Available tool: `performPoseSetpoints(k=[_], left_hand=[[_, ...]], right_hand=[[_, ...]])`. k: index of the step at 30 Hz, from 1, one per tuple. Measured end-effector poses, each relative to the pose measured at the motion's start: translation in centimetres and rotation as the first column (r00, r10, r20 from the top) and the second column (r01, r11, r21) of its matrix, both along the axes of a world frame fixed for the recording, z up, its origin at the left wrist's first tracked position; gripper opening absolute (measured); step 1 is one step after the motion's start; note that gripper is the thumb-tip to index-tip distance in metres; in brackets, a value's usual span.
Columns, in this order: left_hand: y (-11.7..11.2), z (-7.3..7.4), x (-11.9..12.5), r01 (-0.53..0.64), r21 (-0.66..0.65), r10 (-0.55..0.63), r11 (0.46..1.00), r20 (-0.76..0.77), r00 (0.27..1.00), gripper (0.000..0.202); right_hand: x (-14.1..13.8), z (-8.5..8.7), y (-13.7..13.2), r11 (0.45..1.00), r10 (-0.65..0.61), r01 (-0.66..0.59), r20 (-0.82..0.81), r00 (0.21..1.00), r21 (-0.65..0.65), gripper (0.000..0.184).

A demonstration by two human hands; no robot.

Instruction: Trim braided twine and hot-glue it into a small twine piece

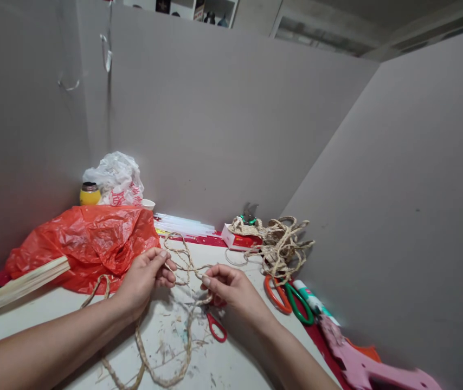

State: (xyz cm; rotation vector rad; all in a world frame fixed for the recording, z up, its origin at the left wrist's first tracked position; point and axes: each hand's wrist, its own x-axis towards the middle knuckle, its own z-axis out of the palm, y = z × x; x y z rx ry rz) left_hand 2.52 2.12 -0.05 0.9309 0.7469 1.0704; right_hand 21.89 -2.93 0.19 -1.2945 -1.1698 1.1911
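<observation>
Left hand [148,273] half curled, thumb to fingers, pinching the braided straw cord [190,336] at the fingertips. Right hand [231,287] also in a thumb-and-finger pinch on cord. Both hands near each other, apart, fingertips facing inward.

Key relation: cord crosses in the gap between the 2 hands. Small loops extend past the fingertips toward the back of the bench [231,365]; 1 big slack loop comes back toward the wearer, its long axis running near-far, bottom at the near side. Crossing looks about equally close to both hands. More cord lies under and left of the left forearm [64,336]. Can't tell if it's all 1 length, or where the ends are.

In the way: red-handled scissors [211,328] just below the right hand, by the cord; looks like a snag risk.

Further out, right: orange loop handle [269,292], green loop handle [292,306], then pink glue gun [373,368]. Tangled cord pile [284,246] behind them, beside a red-and-white box [242,238].

Back: clear glue sticks [185,223].

Left: red plastic bag [93,238] crowds that side; pale straw bundle [20,287] in front of it.
</observation>
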Motion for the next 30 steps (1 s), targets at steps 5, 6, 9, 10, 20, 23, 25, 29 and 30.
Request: performPoseSetpoints(k=[5, 6, 9, 10, 20, 23, 25, 29, 30], left_hand=[[0.0, 0.4, 0.0, -0.02, -0.062, 0.023, 0.998, 0.052, 0.998, 0.007], [0.1, 0.4, 0.0, -0.027, -0.068, 0.03, 0.997, 0.056, 0.998, 0.003], [0.2, 0.5, 0.0, -0.048, -0.076, 0.052, 0.996, 0.052, 0.997, 0.005], [0.2, 0.4, 0.0, -0.053, -0.076, 0.057, 0.996, 0.051, 0.997, 0.006], [-0.7, 0.5, 0.2, 0.001, -0.1, 0.006, 0.995, 0.07, 0.998, 0.004], [-1.0, 0.7, 0.3, 0.015, -0.107, -0.006, 0.994, 0.09, 0.996, 0.004], [-1.2, 0.6, 0.3, 0.031, -0.115, -0.019, 0.993, 0.101, 0.995, 0.003], [-1.8, 0.1, 0.5, 0.116, -0.124, -0.102, 0.985, 0.114, 0.988, 0.004], [-1.9, -0.1, 0.5, 0.153, -0.128, -0.139, 0.98, 0.111, 0.984, 0.004]], right_hand=[[-0.3, -0.4, -0.1, 0.997, 0.081, -0.081, 0.008, 0.997, -0.018, 0.036], [-0.3, -0.4, -0.1, 0.997, 0.081, -0.081, 0.005, 0.997, -0.017, 0.036], [-0.1, -0.3, -0.1, 0.997, 0.07, -0.07, 0.012, 0.997, -0.013, 0.038], [0.0, -0.3, -0.1, 0.997, 0.076, -0.076, 0.023, 0.997, -0.01, 0.039], [-1.0, 0.0, -1.5, 0.779, -0.412, 0.099, 0.386, 0.826, 0.619, 0.01], [-2.2, 0.1, -2.4, 0.841, -0.32, 0.082, 0.368, 0.873, 0.535, 0.022], [-3.0, -0.3, -2.6, 0.94, -0.157, 0.045, 0.315, 0.936, 0.338, 0.031], [-3.6, -1.3, -1.9, 0.996, -0.08, 0.075, 0.088, 0.993, 0.055, 0.042], [-3.5, -1.5, -1.6, 0.993, -0.11, 0.109, 0.039, 0.993, 0.037, 0.042]])
